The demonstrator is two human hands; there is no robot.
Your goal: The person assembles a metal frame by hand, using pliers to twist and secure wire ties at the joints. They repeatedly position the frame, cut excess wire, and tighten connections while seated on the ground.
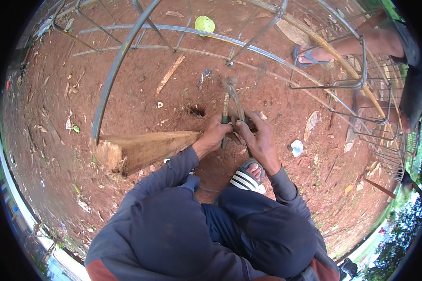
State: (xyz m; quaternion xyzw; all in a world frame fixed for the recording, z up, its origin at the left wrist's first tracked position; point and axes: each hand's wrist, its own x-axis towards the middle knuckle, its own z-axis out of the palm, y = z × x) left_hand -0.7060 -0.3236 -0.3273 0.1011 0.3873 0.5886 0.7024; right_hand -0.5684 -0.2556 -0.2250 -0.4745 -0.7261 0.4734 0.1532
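A pair of pincers (231, 89) with a rusty metal head and green-covered handles is between my hands, over the red soil. Its head points away from me, and I cannot make out anything in the jaws. My left hand (213, 135) closes on the left handle, with the thumb lying across it. Around the right handle, the fingers of my right hand (261, 140) are curled, partly hidden behind the tool and the palm. My left wrist is beside the end of a wooden beam (150, 146) that lies on the ground.
A cage of bent steel rods (267, 54) arches across the far side and down the right. One curved rod reaches the beam at left. Another person's leg (375, 44), with a blue flip-flop (308, 57), is at far right. My striped sandal (244, 180) rests below my hands.
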